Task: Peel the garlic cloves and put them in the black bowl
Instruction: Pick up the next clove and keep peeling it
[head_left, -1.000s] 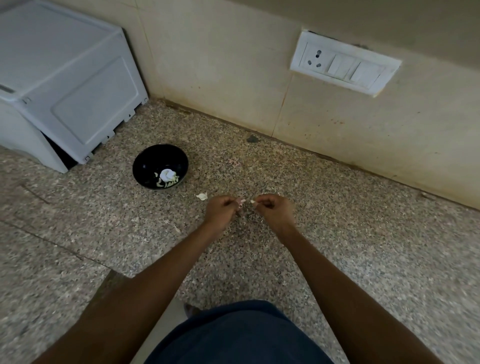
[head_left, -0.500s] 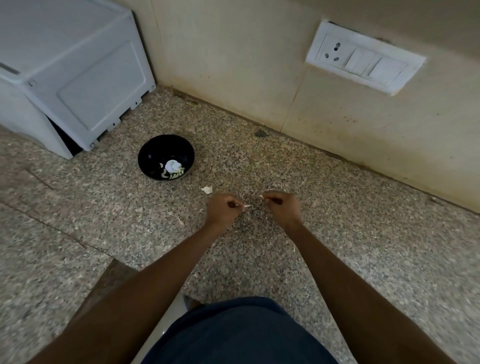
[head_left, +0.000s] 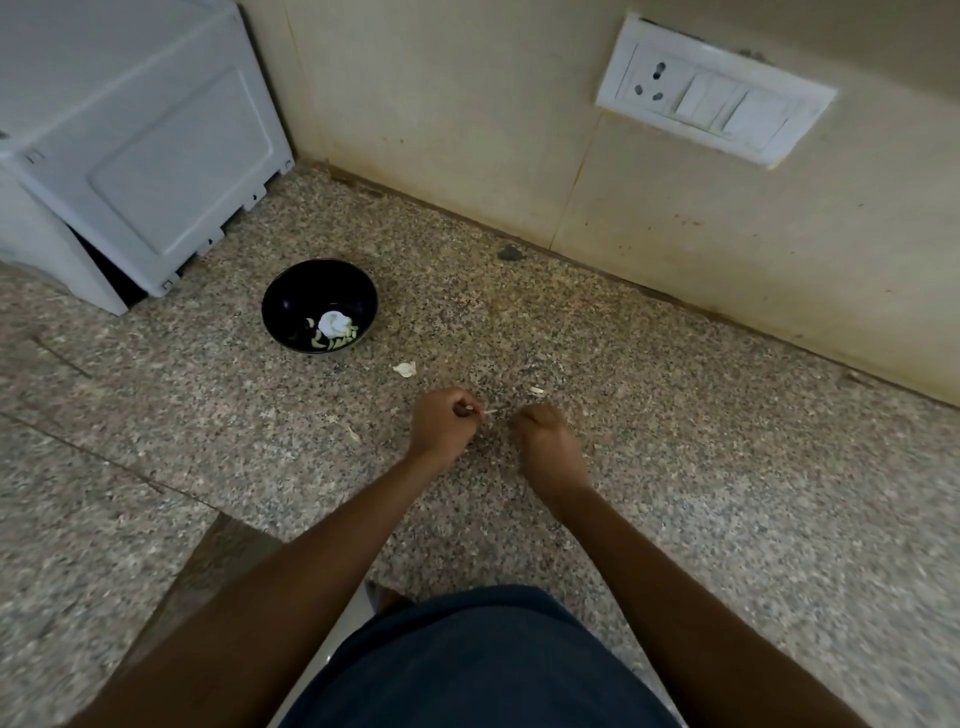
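Left hand (head_left: 441, 423) curled, pinching a small pale garlic clove (head_left: 480, 412) at the fingertips; only a sliver of it shows. Right hand (head_left: 545, 441) curled just beside the left, fingertips toward the clove; whether it grips a strip of skin cannot be told, too small. Both hands low over the speckled granite counter (head_left: 675, 467).

Round black bowl (head_left: 319, 306) beyond the left hand and further to its left, well apart. Inside: pale peeled cloves and a white papery lump. Scrap of whitish garlic skin (head_left: 404, 369) on the counter between left hand and bowl; a second pale scrap (head_left: 536, 389) just beyond the right hand. White boxy appliance (head_left: 130, 150) far beyond the left hand; white switch plate (head_left: 714, 88) on the wall beyond the right.

Judged step: stripping skin from the clove in hand.

To do well: hold clove firm at one end with left fingertips, not crushing. Catch the loose edge of skin with a right nail, pull along the clove's length, away from the left hand. Rotate clove between pulls. Check for clinging film before carrying to the bowl. Drop skin on counter, not in bowl.
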